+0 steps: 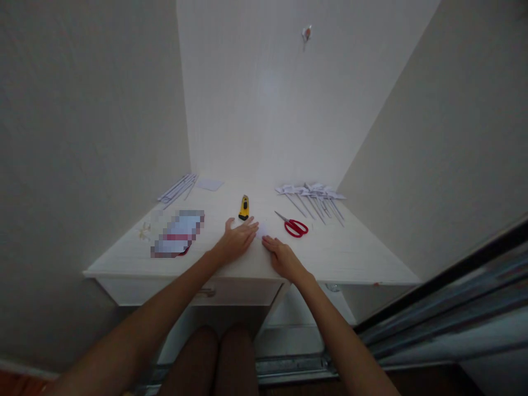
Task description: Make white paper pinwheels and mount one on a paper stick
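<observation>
My left hand [238, 239] lies flat on the white desk [350, 258], fingers stretched out and pressing on a small white sheet of paper [263, 229]. My right hand [282, 256] rests flat beside it, fingertips at the paper's near edge. Both hands hold nothing. A yellow utility knife [244, 207] lies just beyond my left hand. Red-handled scissors [293, 225] lie to the right of the paper.
Several folded paper pieces on sticks [315, 197] lie at the back right. A bundle of thin sticks [178, 188] and a white paper square [210, 185] sit at the back left. A blurred-out flat object [178, 234] lies left. Walls enclose the desk on three sides.
</observation>
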A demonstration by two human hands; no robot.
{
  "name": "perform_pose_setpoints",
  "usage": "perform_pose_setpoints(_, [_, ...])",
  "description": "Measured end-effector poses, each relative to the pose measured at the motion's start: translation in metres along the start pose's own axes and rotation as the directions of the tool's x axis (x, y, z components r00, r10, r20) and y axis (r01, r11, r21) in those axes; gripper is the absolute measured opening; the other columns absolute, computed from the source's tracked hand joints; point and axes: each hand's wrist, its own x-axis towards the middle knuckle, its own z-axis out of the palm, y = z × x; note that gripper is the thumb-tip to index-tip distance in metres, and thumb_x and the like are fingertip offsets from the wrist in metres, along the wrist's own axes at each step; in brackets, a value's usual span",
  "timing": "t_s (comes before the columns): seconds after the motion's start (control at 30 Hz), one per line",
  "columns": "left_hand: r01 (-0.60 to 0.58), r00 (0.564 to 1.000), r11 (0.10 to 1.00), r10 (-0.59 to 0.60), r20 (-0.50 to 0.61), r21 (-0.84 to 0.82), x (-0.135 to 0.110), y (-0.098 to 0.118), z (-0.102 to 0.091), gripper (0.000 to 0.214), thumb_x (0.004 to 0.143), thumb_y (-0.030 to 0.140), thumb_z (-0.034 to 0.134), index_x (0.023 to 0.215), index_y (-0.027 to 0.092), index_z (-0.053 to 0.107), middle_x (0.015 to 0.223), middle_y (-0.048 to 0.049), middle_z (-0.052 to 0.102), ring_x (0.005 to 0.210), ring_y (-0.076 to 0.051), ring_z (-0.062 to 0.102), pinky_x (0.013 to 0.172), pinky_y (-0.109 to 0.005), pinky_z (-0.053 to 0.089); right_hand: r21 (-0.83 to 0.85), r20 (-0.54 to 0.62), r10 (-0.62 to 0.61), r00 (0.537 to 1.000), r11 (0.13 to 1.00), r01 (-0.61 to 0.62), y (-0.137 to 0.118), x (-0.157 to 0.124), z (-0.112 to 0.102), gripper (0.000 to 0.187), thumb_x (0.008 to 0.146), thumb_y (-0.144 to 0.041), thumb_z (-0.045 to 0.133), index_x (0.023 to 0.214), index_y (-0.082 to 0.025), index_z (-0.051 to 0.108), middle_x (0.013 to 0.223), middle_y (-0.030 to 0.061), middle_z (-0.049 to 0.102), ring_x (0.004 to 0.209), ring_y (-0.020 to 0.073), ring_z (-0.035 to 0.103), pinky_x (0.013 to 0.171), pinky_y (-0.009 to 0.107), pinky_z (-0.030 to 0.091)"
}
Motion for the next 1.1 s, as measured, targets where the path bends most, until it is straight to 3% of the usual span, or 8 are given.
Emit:
perform_pose_setpoints(0.1, [-0.106, 0.975, 0.993, 0.115, 0.191, -0.055, 0.003, -0.005, 0.003, 0.043, 0.094, 0.032, 0.017, 0.124, 0.025, 0.047, 0.132, -0.0071, 0.047, 0.125, -0.019, 0.040, 0.101, -0.054, 0.017, 0.012, -0.011, -0.021, 1.000, 1.000, 0.021, 0.001, 0.000, 0.000, 0.061, 0.067, 0.002, 0.035, 0.125, -0.007, 0.049, 0.132, 0.0147, 0.046, 0.124, 0.0188, 0.042, 0.107, 0.041, 0.028])
perform_pose_setpoints(0.2, [-0.062, 0.965, 0.998, 0.064, 0.255, -0.020, 0.012, -0.007, 0.007, 0.043, 0.094, 0.032, 0.016, 0.126, 0.025, 0.045, 0.133, -0.0074, 0.047, 0.126, -0.020, 0.037, 0.100, -0.058, 0.016, 0.024, -0.024, -0.035, 0.999, 0.999, 0.036, 0.001, 0.000, 0.000, 0.062, 0.066, 0.003, 0.035, 0.125, -0.008, 0.049, 0.132, 0.0144, 0.046, 0.125, 0.0188, 0.040, 0.107, 0.042, 0.029])
perform_pose_setpoints(0.6, [-0.125, 0.983, 0.980, 0.100, 0.157, 0.157, 0.051, -0.008, 0.018, 0.036, 0.091, 0.022, 0.027, 0.110, 0.024, 0.057, 0.119, -0.0069, 0.059, 0.127, -0.025, 0.034, 0.099, -0.066, 0.010, 0.034, -0.018, -0.041, 0.999, 0.999, 0.041, -0.005, -0.002, -0.005, 0.057, 0.069, 0.001, 0.035, 0.123, -0.005, 0.050, 0.132, 0.0144, 0.046, 0.126, 0.0175, 0.039, 0.108, 0.036, 0.028])
perform_pose_setpoints(0.77, [-0.159, 0.979, 0.967, 0.128, 0.160, 0.198, 0.058, -0.006, 0.023, 0.033, 0.090, 0.021, 0.032, 0.111, 0.022, 0.057, 0.122, -0.0082, 0.057, 0.126, -0.023, 0.038, 0.104, -0.058, 0.009, 0.038, -0.020, -0.040, 0.999, 0.998, 0.041, -0.005, -0.001, -0.003, 0.058, 0.068, 0.002, 0.036, 0.123, -0.006, 0.050, 0.132, 0.0144, 0.047, 0.125, 0.0176, 0.040, 0.107, 0.036, 0.029])
perform_pose_setpoints(0.93, [-0.075, 0.983, 0.980, 0.041, 0.181, 0.184, 0.059, -0.007, 0.030, 0.036, 0.090, 0.022, 0.030, 0.121, 0.019, 0.049, 0.131, -0.0114, 0.048, 0.124, -0.022, 0.040, 0.102, -0.053, 0.021, 0.062, -0.050, 0.004, 0.999, 0.998, -0.001, -0.006, -0.002, -0.001, 0.056, 0.069, 0.001, 0.036, 0.123, -0.005, 0.051, 0.132, 0.0142, 0.047, 0.126, 0.0173, 0.039, 0.107, 0.033, 0.029])
perform_pose_setpoints(1.03, [0.111, 0.990, 0.980, -0.125, 0.073, 0.167, 0.046, -0.009, 0.031, 0.042, 0.092, 0.021, 0.021, 0.130, 0.015, 0.038, 0.136, -0.0146, 0.040, 0.125, -0.022, 0.040, 0.097, -0.054, 0.028, 0.084, -0.056, 0.042, 0.998, 0.996, -0.037, -0.006, -0.004, -0.002, 0.053, 0.073, -0.002, 0.035, 0.123, -0.007, 0.051, 0.133, 0.0113, 0.046, 0.129, 0.0169, 0.035, 0.108, 0.034, 0.027])
perform_pose_setpoints(1.1, [0.111, 0.991, 0.980, -0.121, 0.050, 0.164, 0.032, -0.008, 0.028, 0.044, 0.092, 0.022, 0.019, 0.133, 0.015, 0.034, 0.139, -0.0142, 0.037, 0.125, -0.020, 0.039, 0.097, -0.051, 0.030, 0.080, -0.047, 0.047, 0.998, 0.996, -0.044, -0.006, -0.004, -0.002, 0.053, 0.074, -0.003, 0.035, 0.125, -0.007, 0.049, 0.135, 0.0108, 0.044, 0.130, 0.0171, 0.032, 0.108, 0.034, 0.026])
